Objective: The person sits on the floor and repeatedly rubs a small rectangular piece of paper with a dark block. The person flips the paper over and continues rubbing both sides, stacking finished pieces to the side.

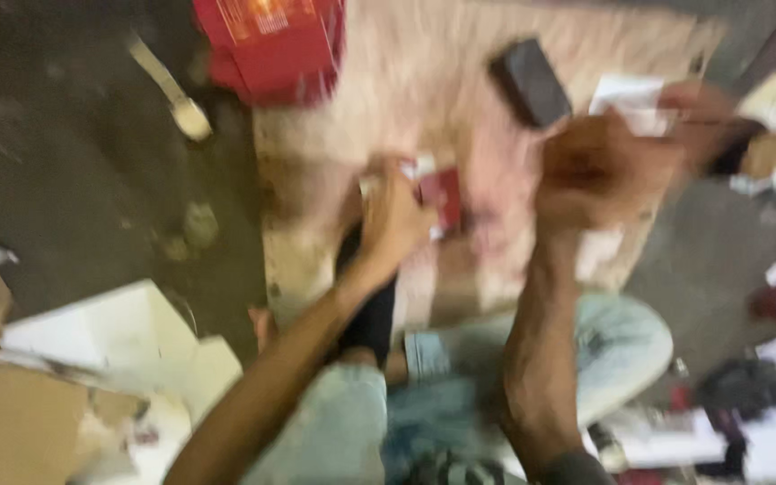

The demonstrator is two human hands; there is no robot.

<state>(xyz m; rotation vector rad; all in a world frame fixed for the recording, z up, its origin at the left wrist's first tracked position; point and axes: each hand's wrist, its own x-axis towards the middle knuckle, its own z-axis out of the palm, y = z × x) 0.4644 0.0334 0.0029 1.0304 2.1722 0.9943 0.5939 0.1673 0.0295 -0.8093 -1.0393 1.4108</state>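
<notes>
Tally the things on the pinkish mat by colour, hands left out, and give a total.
Red: 2, the box at the mat's far edge, partly on the floor, and the small item by the left hand.
Dark: 1, the block.
White: 1, the paper near the right hand.
Total: 4; blur may hide more.

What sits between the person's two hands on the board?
In the head view, a small red item lies between the left hand and the right hand, touching the left; the rest is bare pinkish board. Blur hides details.
</notes>
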